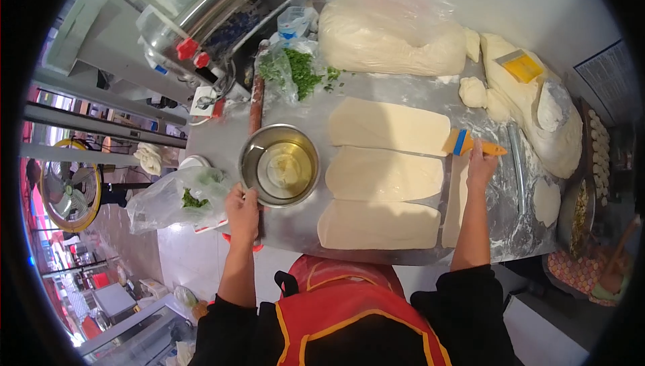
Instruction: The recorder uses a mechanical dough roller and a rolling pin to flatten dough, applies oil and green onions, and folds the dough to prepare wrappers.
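Observation:
My right hand is closed on the orange handle of a pastry brush, whose bristles touch the right end of the farthest flat dough sheet. Two more sheets, a middle one and a near one, lie below it on the metal table. A narrow dough strip runs beside my right forearm. At the left, my left hand has its fingers curled at the lower left rim of a steel bowl with yellow liquid; whether it grips the rim I cannot tell.
A red rolling pin, chopped greens and a bagged dough mass lie farther back. On the right are a large dough piece, a scraper and a metal rod. A co-worker is at far right.

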A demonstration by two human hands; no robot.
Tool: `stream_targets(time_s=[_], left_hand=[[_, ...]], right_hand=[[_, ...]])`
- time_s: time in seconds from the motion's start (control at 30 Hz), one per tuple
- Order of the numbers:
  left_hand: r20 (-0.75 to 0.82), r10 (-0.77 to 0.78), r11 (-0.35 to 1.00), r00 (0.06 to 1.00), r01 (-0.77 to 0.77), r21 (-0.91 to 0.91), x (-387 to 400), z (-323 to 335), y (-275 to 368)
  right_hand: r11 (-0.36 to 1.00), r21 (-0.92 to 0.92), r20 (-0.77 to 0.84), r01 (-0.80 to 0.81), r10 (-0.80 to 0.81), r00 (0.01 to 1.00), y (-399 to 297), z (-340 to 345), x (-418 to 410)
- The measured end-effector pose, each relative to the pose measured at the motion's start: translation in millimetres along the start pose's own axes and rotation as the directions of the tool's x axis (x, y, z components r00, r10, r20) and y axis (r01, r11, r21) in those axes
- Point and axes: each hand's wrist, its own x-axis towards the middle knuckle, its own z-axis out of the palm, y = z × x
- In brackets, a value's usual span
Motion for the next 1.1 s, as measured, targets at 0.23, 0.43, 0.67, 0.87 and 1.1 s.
stream_targets(time_s=[0.23, 0.43, 0.67, 0.87, 1.1], left_hand=[[-0.018, 0.027, 0.997, 0.999, -0.028, -0.073, -1, 0, -2], [-0.039, 0.025, 0.997, 0.999, -0.028, -0.077, 1, -27, -2], [0.029, 0.123, 0.984, 0.992, -0.125, 0.125, 9, -20, 19], [0.132, 0.095, 0.970, 0.987, -0.121, 0.212, 15, -15, 8], [0.261, 0.298, 0.879, 0.918, -0.371, 0.300, -2, 13, 15]], right_hand=[[0.393, -0.391, 0.702, 0.832, -0.458, 0.546, 18, 142, -112], [0.507, -0.170, 0.779, 0.845, -0.456, 0.430, 0, 172, -146], [0.501, -0.162, 0.859, 0.850, -0.353, 0.371, -12, 173, -149], [0.928, -0.125, 0.552, 0.352, -0.230, 0.801, -105, 154, -213], [0.740, -0.381, 0.586, 0.554, -0.270, 0.764, -53, 155, -240]])
